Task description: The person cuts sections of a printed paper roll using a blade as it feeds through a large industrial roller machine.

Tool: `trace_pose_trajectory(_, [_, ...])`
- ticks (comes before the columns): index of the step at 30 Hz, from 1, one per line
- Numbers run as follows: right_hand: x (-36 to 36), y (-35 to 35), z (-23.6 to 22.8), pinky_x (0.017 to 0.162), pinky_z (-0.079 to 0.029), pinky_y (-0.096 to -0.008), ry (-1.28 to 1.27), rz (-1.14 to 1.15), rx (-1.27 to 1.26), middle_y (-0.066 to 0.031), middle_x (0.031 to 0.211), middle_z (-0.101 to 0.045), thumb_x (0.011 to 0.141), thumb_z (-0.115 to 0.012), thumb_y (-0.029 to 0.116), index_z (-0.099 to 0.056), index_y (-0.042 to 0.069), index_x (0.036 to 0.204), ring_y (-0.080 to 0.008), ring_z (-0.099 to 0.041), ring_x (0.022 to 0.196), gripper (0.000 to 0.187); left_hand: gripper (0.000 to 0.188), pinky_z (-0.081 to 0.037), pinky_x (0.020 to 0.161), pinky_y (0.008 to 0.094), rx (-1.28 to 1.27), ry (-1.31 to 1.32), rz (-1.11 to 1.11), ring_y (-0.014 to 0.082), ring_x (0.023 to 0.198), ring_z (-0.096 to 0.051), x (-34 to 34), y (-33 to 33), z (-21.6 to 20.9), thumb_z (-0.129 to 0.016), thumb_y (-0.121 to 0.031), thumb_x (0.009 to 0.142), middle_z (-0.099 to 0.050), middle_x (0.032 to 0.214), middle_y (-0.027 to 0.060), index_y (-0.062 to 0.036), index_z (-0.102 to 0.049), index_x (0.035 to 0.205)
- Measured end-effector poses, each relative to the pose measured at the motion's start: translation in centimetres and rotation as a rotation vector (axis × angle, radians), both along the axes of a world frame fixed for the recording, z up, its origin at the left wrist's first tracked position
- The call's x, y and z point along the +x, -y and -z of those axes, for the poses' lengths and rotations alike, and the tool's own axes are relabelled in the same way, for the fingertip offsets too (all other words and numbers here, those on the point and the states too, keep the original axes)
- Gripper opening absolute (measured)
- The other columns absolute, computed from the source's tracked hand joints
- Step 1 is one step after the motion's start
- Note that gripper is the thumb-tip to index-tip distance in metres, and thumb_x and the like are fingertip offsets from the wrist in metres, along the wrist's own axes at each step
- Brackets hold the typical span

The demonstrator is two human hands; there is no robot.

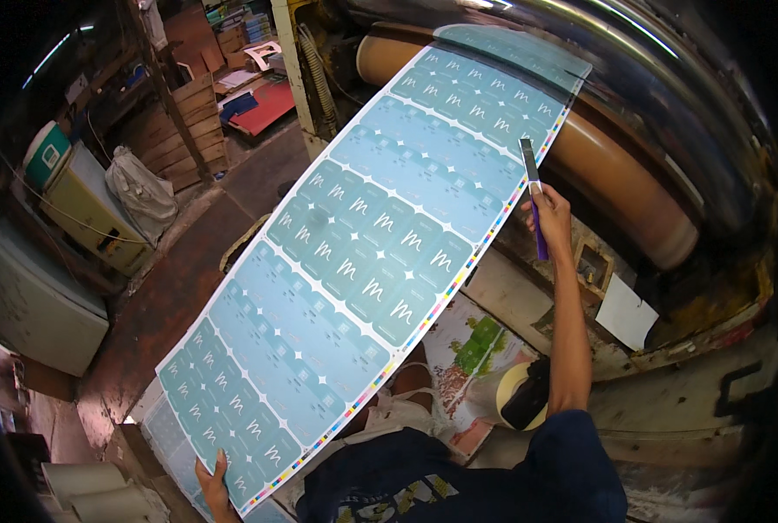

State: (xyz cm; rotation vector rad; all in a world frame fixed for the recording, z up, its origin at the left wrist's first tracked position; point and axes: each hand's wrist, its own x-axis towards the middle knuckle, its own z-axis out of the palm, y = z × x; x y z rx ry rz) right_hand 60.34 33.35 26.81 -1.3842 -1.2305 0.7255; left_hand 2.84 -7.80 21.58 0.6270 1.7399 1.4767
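A long printed sheet (354,231) in blue and green label panels stretches from the roller machine at the upper right down to the lower left. At its lower end my left hand (215,484) pinches the edge, thumb on top and the other fingers mostly hidden. My right hand (552,218) is closed round a purple-handled knife (530,166) with a flat dark blade. The blade tip lies over the sheet's right edge, close to the rollers; whether it touches the sheet I cannot tell. A colour-bar strip runs along that edge.
A brown roller (624,187) and a shiny metal cylinder (668,70) flank the sheet's far end. A white paper piece (627,312) lies on the machine's frame at right. Beside my right forearm stands a cream round container (502,397). Cabinets and a grey sack (141,192) stand left.
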Motion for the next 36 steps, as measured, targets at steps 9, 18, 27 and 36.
trace_pose_trajectory(9, [2.0, -3.2, 1.2, 0.040, -0.040, -0.0220, -0.134, 0.111, 0.082, -0.0076, 0.071, -0.064, 0.097, -0.054, 0.028, -0.061, 0.001, 0.111, -0.0080, -0.052, 0.047, 0.032, 0.049, -0.049, 0.080, 0.0297, -0.048, -0.081, -0.033, 0.0185, 0.093, -0.059, -1.9, 1.7, 1.2, -0.068, -0.015, 0.088, -0.059, 0.110, 0.0117, 0.0029, -0.046, 0.127])
trace_pose_trajectory(18, [0.9, -3.2, 1.4, 0.047, -0.044, -0.0276, 0.084, 0.140, 0.023, -0.0055, 0.068, -0.059, 0.090, -0.060, 0.014, -0.060, -0.002, 0.108, -0.0131, -0.055, 0.052, 0.024, 0.052, -0.049, 0.081, 0.0301, -0.086, -0.058, -0.101, 0.0179, 0.092, -0.058, -2.8, 2.6, 1.5, -0.068, -0.014, 0.087, -0.058, 0.111, 0.0096, 0.0013, -0.045, 0.130])
trace_pose_trajectory(27, [4.9, -6.8, -5.4, 0.072, -0.053, -0.0401, 1.031, 0.206, 0.438, -0.0128, 0.129, -0.051, 0.068, -0.071, -0.003, -0.051, 0.026, 0.135, -0.0307, -0.064, 0.085, 0.076, 0.048, -0.050, 0.080, 0.0312, -0.157, 0.132, -0.200, 0.0175, 0.091, -0.060, -0.3, 1.0, -1.3, -0.069, -0.011, 0.085, -0.060, 0.105, 0.0075, -0.0013, -0.047, 0.128])
trace_pose_trajectory(36, [6.9, -10.3, -9.4, 0.071, -0.054, -0.0342, 0.971, -0.282, 0.118, -0.0175, 0.128, -0.057, 0.064, -0.055, -0.006, -0.064, 0.024, 0.121, -0.0276, -0.069, 0.081, 0.066, 0.054, -0.050, 0.085, 0.0342, -0.167, 0.185, -0.329, 0.0213, 0.095, -0.060, 0.4, 1.7, 0.2, -0.071, -0.004, 0.083, -0.059, 0.110, 0.0107, -0.0024, -0.044, 0.130])
